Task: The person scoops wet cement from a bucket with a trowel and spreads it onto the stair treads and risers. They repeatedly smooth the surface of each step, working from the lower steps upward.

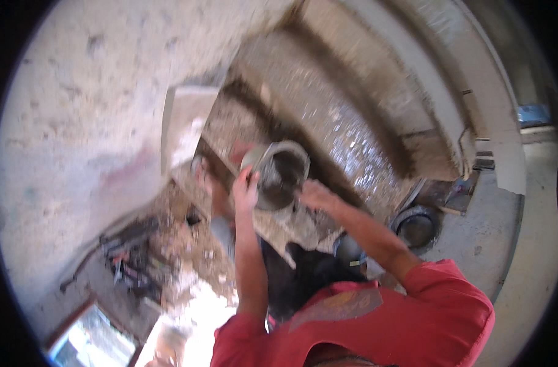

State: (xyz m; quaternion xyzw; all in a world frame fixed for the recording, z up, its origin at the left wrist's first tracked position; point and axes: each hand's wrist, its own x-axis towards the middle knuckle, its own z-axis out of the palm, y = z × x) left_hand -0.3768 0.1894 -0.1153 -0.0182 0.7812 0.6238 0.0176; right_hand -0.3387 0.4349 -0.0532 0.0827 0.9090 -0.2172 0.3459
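Lengthwise aslant, bucket (298,151), mouth upward, left hand (246,189) alongside, right hand (316,195) by rim

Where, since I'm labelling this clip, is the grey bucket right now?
The grey bucket is mid-view in the head camera, left hand at its left, right hand at its lower right.

Left head-worn fisheye; looks steeply down over red shirt (426,315), close below, toward bucket (290,148).

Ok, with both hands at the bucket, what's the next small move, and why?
Probably steady the bucket with the left hand: that hand curls at its left side, while the right hand, opposite, is too blurred to confirm a grip.
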